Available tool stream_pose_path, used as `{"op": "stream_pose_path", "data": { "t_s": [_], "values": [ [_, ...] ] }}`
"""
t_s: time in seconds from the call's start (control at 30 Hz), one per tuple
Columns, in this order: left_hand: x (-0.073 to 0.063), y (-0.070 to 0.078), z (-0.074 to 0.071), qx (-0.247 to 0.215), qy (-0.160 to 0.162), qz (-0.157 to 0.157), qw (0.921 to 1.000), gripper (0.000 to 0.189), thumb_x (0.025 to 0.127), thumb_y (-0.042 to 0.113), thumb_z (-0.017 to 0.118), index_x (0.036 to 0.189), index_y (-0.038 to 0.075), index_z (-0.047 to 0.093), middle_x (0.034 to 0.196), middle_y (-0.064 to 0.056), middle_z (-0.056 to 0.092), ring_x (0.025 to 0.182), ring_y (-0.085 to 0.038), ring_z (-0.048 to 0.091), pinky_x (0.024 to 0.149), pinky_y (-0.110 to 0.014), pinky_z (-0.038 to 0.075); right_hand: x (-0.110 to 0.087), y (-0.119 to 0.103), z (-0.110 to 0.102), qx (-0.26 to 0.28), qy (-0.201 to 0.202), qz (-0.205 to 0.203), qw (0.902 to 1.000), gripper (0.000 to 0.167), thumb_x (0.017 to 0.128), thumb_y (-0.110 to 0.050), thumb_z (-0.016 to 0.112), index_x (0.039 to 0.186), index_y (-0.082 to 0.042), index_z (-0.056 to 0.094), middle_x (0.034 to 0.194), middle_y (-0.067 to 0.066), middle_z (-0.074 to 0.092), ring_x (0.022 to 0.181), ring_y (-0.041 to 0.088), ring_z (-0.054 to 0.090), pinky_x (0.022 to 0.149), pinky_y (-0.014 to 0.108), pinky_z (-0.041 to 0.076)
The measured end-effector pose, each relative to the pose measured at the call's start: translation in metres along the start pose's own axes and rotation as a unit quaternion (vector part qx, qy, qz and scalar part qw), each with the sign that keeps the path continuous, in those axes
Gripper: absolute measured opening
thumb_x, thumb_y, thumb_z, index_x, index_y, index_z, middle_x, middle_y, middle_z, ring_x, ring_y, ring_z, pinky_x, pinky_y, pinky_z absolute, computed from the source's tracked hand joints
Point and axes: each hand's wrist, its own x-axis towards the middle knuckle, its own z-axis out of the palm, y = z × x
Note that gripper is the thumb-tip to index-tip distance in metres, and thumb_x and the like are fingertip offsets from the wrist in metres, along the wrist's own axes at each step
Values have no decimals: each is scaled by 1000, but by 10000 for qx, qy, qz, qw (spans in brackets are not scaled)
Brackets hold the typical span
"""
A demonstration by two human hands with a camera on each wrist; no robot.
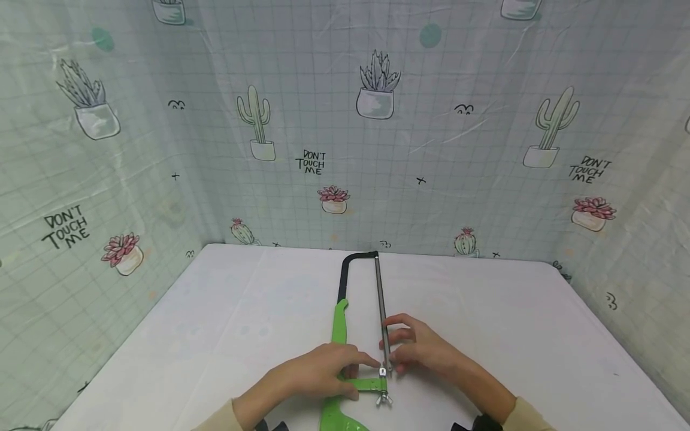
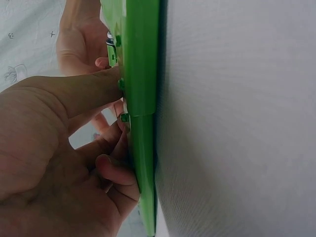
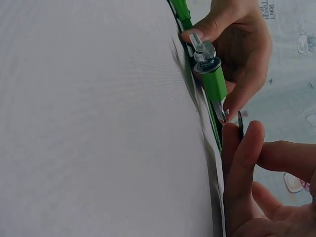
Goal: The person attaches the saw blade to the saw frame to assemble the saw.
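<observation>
Gripping a hacksaw frame (image 1: pixel 339 323) with the left hand (image 1: pixel 322 371), pinching its blade (image 1: pixel 380 287) with the right hand (image 1: pixel 426 352).
In the head view: lying on the white table (image 1: pixel 269 299), with the blade's near end just beside the metal fitting (image 1: pixel 383 372). In the left wrist view: held between thumb and fingers; likely stiff, fairly light and smooth, so best taken by the green part. In the right wrist view: pinched at the blade's tip; probably thin, springy and sharp-edged, so best taken by the flat faces.
</observation>
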Motion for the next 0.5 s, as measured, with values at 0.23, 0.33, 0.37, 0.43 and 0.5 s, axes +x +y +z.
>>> {"op": "stream_pose_path", "data": {
  "t_s": [0.23,0.33,0.37,0.43,0.5],
  "values": [
    [0,-1,0,48,0,91,9999,50,89,29,81,136,33,66,94,20,58,86,5,53,78,-16,46,-1,2,2,40,-223,-199,9995,70,84,-1,70,147,5,39,121,21,69,72,14,65,67,27,57],
    [0,-1,0,54,4,112,9999,49,89,29,81,136,32,67,94,20,59,86,6,53,78,-16,46,0,3,3,9,-215,-201,9996,68,84,-1,70,145,6,42,120,20,69,73,14,65,67,27,57],
    [0,-1,0,49,2,107,9999,49,89,30,81,135,32,67,94,20,59,86,6,53,78,-16,46,1,3,3,-7,-200,-195,9996,68,83,-1,71,145,6,43,120,20,69,73,14,66,67,27,58],
    [0,-1,-1,48,1,100,9999,49,89,30,81,135,31,67,94,20,59,86,6,53,79,-17,46,1,4,3,4,-145,-175,9997,67,83,-1,72,144,6,44,119,18,69,74,14,66,67,27,58],
    [0,0,-1,62,-1,94,9999,49,89,30,81,135,31,67,94,20,59,86,6,53,79,-17,46,2,4,3,39,-74,-140,9999,66,83,-2,74,142,6,46,115,16,68,73,14,66,67,28,58]
  ]
}}
